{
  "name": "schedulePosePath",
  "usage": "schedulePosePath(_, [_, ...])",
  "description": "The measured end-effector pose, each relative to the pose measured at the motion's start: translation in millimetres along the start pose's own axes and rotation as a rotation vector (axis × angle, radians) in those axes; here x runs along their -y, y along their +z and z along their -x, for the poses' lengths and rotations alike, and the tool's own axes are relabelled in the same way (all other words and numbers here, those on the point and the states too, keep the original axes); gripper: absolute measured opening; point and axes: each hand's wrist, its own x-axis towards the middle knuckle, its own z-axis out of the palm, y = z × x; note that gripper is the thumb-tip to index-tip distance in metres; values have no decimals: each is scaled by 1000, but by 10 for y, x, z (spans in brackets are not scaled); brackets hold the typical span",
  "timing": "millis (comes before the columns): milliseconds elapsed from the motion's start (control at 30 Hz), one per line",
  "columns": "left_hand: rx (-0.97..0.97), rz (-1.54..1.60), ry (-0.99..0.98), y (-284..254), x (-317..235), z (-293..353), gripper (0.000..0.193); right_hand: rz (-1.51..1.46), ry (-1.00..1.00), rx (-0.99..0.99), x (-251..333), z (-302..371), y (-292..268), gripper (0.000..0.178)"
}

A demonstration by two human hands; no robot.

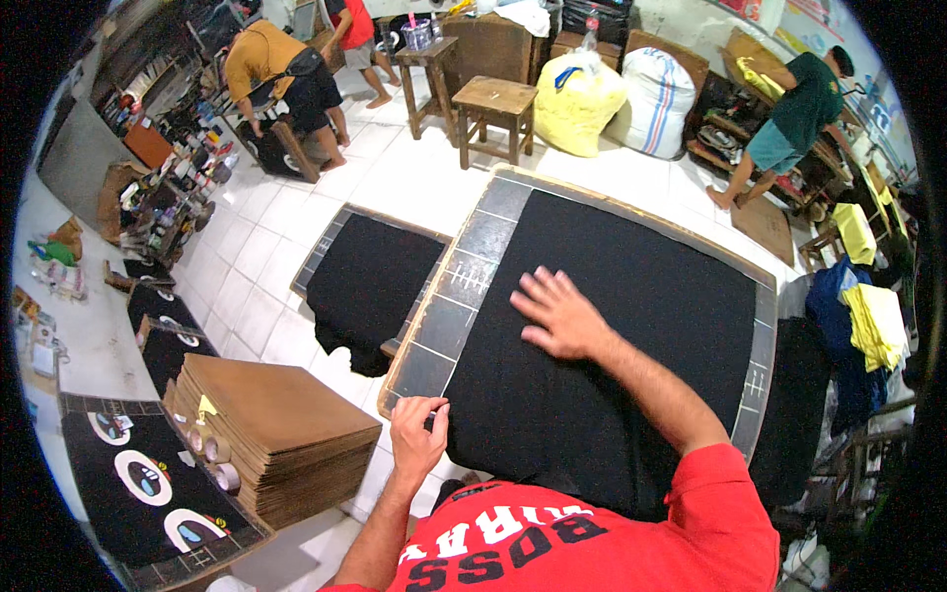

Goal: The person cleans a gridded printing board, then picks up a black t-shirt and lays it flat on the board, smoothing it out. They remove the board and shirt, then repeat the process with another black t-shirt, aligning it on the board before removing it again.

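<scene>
A large black cloth (631, 266) lies over a dark board (456, 281) with pale ruled marks along its left and right margins. My right hand (562, 316) rests palm down on the cloth, its fingers spread. At the board's near left corner, my left hand (419, 434) is closed, fingertips pinched at the cloth's left edge. A dark bit shows between those fingers, apparently the same cloth. Below the board's near side the cloth hangs down beside my red shirt.
Left of me stand a stack of brown boards (281, 395), tape rolls (217, 449) and black cloth with round white prints (143, 479). A smaller cloth-covered board (375, 271) sits beyond. Farther off are stools (496, 99), full sacks (582, 104) and several people (794, 113).
</scene>
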Motion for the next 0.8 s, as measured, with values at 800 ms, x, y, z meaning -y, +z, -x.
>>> schedulePosePath(800, [-96,-290,-150,1107,-41,-1255,18,-55,-49,-65,-140,-558,190,67])
